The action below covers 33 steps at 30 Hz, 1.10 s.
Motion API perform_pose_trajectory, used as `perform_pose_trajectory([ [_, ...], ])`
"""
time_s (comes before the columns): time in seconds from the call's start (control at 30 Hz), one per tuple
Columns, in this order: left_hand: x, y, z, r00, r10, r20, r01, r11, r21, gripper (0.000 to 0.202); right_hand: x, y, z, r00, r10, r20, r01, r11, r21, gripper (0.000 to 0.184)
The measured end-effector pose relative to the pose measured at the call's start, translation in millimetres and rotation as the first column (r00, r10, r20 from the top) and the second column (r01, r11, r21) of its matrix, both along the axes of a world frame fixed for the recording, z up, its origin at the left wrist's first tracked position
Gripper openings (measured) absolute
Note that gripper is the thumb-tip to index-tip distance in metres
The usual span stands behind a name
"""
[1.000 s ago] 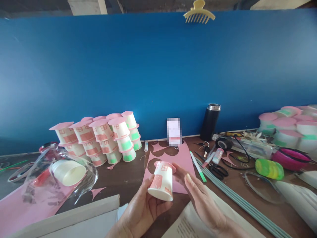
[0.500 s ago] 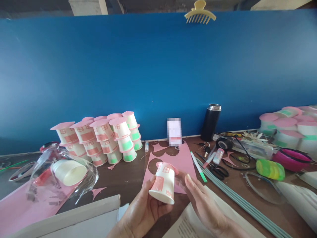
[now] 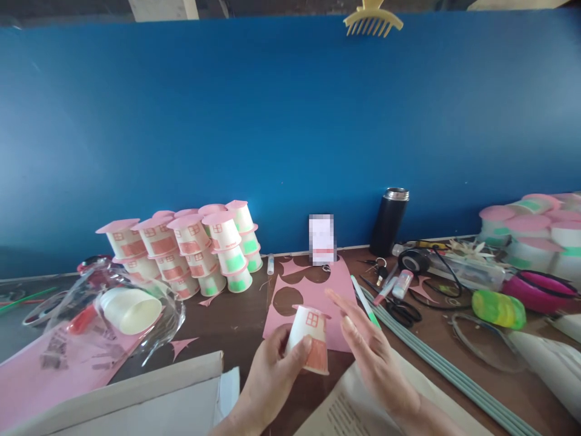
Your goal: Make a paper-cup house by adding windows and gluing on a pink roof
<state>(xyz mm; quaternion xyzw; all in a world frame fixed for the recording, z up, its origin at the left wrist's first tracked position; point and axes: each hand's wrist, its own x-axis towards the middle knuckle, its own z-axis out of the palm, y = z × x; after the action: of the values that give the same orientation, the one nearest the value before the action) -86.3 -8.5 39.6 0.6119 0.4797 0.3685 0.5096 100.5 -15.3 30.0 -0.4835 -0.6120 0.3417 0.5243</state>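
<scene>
A white paper cup (image 3: 299,327) is upside down and slightly tilted, with a red-drawn window, a red-coloured door patch and a pink paper disc on top. My left hand (image 3: 272,372) is wrapped round its left side, thumb across the front. Just right of the cup is my right hand (image 3: 374,357), fingers stretched out and holding nothing. Beneath and behind them lies a pink paper sheet (image 3: 318,290) with round cut-outs. Stacked cups (image 3: 181,248) with pink tops, red windows and green or red patches stand at the left.
A bag of white cups (image 3: 131,310) lies left. At right are a black flask (image 3: 390,221), scissors (image 3: 403,313), a green marker (image 3: 364,301), grey-green rods (image 3: 445,363) and more cups (image 3: 529,227). A white box (image 3: 172,399) and printed paper (image 3: 345,412) lie in front.
The cup has turned, so its red patch now faces right, and it has shifted slightly right. My left thumb now lies across its front. My right hand stays beside it with fingers extended.
</scene>
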Motion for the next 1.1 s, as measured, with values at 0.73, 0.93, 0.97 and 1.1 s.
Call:
perform_pose_trajectory([
  [0.73,12,-15,6.1,0.945,0.142,-0.294,-0.061,0.962,0.268,0.032,-3,-1,5.0,0.984,0.121,0.129,-0.125,0.992,0.027,0.037],
  [0.93,11,-14,8.5,0.946,0.135,-0.294,-0.053,0.961,0.271,0.034,-2,-2,5.3,0.99,0.106,0.092,-0.107,0.994,0.008,0.041],
  [0.97,11,-14,8.0,0.948,0.136,-0.287,-0.054,0.959,0.277,0.035,-2,-2,4.8,0.992,0.099,0.077,-0.099,0.995,-0.003,0.042],
  [1.1,10,-12,2.4,0.959,0.149,-0.243,-0.07,0.95,0.303,0.037,1,-3,3.0,0.992,0.088,0.095,-0.091,0.996,0.025,0.041],
])
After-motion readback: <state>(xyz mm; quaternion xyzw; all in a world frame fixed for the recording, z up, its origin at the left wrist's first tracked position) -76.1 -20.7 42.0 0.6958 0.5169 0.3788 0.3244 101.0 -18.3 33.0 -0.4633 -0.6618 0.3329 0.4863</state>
